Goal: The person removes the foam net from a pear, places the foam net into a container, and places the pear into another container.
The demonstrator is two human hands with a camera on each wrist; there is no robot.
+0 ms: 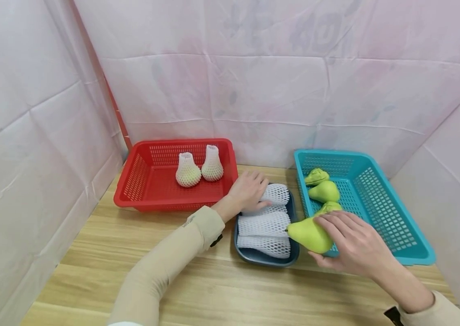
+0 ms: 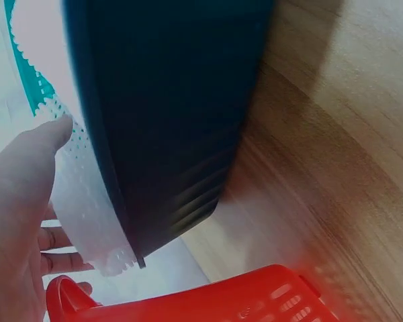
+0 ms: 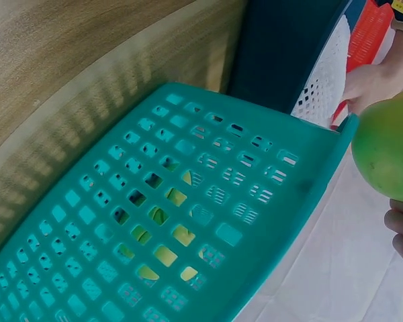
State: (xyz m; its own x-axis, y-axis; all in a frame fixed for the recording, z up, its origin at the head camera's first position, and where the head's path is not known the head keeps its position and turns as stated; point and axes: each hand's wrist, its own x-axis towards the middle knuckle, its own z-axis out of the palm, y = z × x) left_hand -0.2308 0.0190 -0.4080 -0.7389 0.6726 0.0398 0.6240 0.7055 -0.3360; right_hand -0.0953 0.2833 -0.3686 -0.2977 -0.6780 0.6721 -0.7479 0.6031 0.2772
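A green pear (image 1: 310,234) is gripped by my right hand (image 1: 353,242), thumb below and fingers above, at the blue-green basket's (image 1: 406,217) near left corner. In the right wrist view the pear (image 3: 389,149) shows beside the basket rim. My left hand (image 1: 249,192) lies over the far end of the dark blue tray (image 1: 254,259), touching a white foam net sleeve (image 1: 277,194). The left wrist view has its thumb against the sleeve (image 2: 87,201), with the fingers spread apart at the far side. Other foam net sleeves (image 1: 264,224) lie in the tray.
The red basket (image 1: 173,206) at the left holds two pears in foam nets (image 1: 188,171). Loose green pears (image 1: 325,192) lie along the left side of the blue-green basket. Pale cloth (image 1: 262,90) hangs behind the wooden table (image 1: 230,294).
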